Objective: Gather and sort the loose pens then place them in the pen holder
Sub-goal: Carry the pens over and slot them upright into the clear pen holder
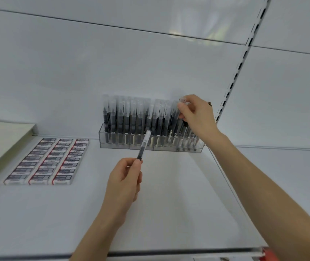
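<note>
The left hand (124,178) is closed in a pinch: thumb and curled fingers grip the dark lower barrel of a loose pen (144,145). Its clear cap tilts up towards the front of the pen holder (131,146). The right hand (195,113) reaches to the holder's right end, fingers curled around the top of an end pen (179,110) that leans among the others. The holder is a long, clear plastic box standing at the back of the smooth white shelf (169,204). It is packed with slim standing pens (131,117) with dark barrels and frosted caps. Flat rectangular erasers (52,159) in paper sleeves lie in three neat rows well to the left.
</note>
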A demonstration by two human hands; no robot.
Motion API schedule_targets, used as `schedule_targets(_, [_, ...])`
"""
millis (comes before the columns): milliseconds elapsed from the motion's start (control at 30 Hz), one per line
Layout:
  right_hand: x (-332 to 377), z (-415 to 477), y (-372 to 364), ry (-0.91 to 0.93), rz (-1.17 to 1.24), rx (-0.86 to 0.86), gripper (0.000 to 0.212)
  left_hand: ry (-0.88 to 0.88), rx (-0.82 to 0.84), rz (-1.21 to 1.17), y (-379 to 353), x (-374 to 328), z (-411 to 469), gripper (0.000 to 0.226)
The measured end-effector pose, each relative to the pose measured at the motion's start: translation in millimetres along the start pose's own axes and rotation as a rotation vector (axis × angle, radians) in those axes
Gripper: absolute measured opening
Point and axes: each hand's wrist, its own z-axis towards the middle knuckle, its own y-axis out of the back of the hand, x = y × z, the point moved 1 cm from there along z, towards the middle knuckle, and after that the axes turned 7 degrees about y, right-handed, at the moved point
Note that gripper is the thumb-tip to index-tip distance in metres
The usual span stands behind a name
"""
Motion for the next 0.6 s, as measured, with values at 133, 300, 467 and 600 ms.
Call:
schedule_targets(133, [-2.7,2.1,-1.1,-0.014,-0.021,0.026,0.014,0.003,-0.001,-0.010,0.6,-0.6,0.3,0.013])
schedule_targets(300, [-10.2,-8.9,-14.4,-0.070,-0.106,0.112,0.021,-0.015,0.012,-0.026,0.5,-1.6,-0.3,0.012])
schedule_targets(467, [-4.8,-24.0,-3.1,-0.145,0.003,0.035,0.011,-0.064,0.033,-0.026,-0.9,-4.7,-3.0,0.011])
schedule_targets(600, [18.3,-60.7,4.5,-0.284,0.421,0.026,0.013,-0.117,0.090,0.011,-8.6,-4.5,-4.8,0.008])
